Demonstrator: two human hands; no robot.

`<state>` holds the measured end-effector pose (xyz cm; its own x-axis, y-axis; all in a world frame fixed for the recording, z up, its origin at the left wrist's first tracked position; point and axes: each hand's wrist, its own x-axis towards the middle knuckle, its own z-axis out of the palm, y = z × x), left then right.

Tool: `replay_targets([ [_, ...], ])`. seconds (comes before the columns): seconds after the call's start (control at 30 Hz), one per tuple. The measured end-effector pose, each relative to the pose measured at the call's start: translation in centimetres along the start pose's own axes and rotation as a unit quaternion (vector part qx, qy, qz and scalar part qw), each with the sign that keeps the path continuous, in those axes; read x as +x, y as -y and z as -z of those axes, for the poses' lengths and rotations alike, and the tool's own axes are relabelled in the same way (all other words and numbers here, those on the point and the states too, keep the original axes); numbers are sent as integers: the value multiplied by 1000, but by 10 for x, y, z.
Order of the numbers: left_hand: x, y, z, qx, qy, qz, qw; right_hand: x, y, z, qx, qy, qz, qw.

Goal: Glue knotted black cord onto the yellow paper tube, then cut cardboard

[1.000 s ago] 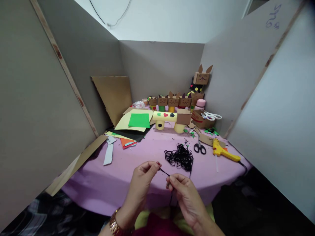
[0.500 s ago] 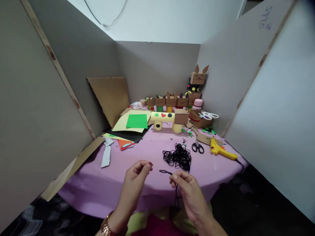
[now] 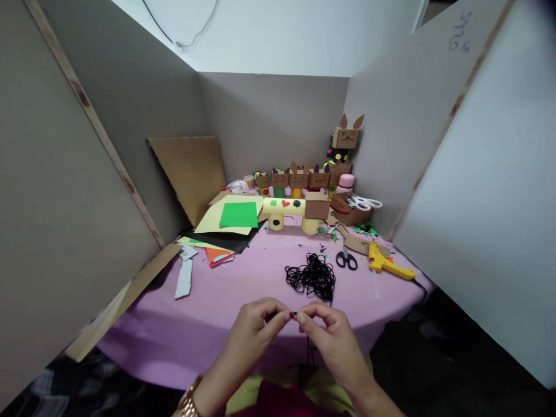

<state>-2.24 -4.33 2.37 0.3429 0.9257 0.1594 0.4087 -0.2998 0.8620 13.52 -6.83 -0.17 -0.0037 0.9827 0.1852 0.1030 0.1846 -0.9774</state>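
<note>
Left hand has rejoined right hand on cord — panel scrawl unreadable

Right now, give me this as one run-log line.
left hand: pinching black cord | right hand: pinching same cord, close to left | tangled bundle: on table, beyond hands | scissors: right of bundle

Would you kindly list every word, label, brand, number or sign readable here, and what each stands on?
No text can be read with certainty.
Purple handwriting on the right panel: turned and blurred, unreadable.
Red marking on the cardboard box under the white scissors: too small to read.
Faint marks on the white scrap at left: too small to read.
</note>
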Motion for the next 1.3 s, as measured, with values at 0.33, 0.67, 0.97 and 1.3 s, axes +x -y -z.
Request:
replay_targets([
  [0.33,-5,1,4,43,-5,-19,999,2,-6,2,3,-25,-19,1000],
  [0.67,-6,-5,6,270,-97,-219,932,3,-2,4,-102,-57,66,991],
  [0.97,-4,-2,-15,397,-40,-245,884,5,-2,6,-212,-34,130,968],
  [1.3,-4,9,-17,387,-64,-249,886,7,-3,8,-190,20,108,976],
])
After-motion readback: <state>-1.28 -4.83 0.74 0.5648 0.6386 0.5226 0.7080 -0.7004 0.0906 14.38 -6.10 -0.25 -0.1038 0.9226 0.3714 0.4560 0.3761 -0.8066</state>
